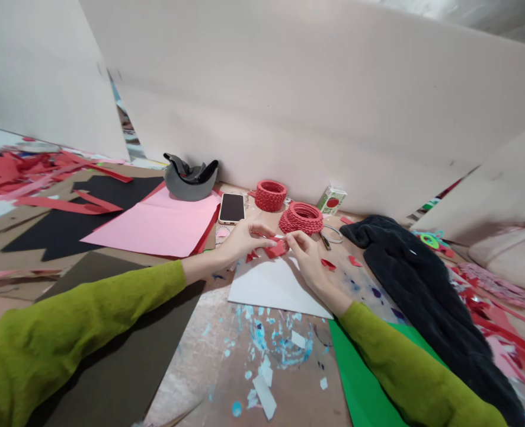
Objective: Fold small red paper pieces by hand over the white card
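Over a white sheet (278, 290), both hands meet at a small red paper piece (277, 248). My left hand (250, 240) pinches its left side between thumb and fingers. From the right, my right hand (304, 250) is closed with thumb and fingertips at the piece's right end. Small red scraps lie around the hands, one of them (328, 264) just right of my right hand. Behind the hands stand two coiled red rings of folded paper, a taller one (270, 197) and a wider one (301, 218).
A phone (232, 208), a grey cap (191, 178) and pink paper (156, 219) are at the back left. A small carton (332, 200) stands by the white partition (289, 107). Dark fabric (405, 284) and green paper (369, 373) lie to the right, dark board (156, 344) to the left.
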`<state>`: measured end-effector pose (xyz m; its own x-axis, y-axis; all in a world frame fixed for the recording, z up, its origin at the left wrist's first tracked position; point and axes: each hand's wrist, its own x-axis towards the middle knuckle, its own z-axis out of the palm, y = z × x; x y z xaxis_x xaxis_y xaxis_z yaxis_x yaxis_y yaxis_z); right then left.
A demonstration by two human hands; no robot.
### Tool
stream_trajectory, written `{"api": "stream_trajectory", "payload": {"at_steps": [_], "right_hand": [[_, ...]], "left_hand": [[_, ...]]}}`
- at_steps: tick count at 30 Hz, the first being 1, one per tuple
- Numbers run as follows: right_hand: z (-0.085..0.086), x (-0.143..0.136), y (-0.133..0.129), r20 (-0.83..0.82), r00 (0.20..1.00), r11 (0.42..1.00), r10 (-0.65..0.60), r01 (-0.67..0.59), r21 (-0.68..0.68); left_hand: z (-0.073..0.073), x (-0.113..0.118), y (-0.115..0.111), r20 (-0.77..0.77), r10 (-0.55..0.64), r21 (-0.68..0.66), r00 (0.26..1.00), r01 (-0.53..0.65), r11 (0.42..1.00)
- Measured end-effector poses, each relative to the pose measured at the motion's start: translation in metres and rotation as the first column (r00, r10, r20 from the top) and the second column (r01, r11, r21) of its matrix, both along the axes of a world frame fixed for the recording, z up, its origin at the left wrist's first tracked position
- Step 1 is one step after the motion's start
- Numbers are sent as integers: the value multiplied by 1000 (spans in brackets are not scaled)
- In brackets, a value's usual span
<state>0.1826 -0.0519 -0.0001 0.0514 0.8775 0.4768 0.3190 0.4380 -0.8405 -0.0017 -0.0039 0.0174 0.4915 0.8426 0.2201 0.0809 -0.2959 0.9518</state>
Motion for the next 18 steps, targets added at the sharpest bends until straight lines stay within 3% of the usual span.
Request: {"api": "stream_trajectory", "payload": {"at_steps": [8, 18], "right_hand": [[7, -4, -8, 110, 994, 992, -13, -2, 126], [6, -3, -7, 97, 995, 981, -8, -11, 193]], "left_hand": [[1, 1, -1, 41, -40, -89, 998, 44, 995], [8, 2, -7, 169, -49, -328, 984, 103, 939]]}}
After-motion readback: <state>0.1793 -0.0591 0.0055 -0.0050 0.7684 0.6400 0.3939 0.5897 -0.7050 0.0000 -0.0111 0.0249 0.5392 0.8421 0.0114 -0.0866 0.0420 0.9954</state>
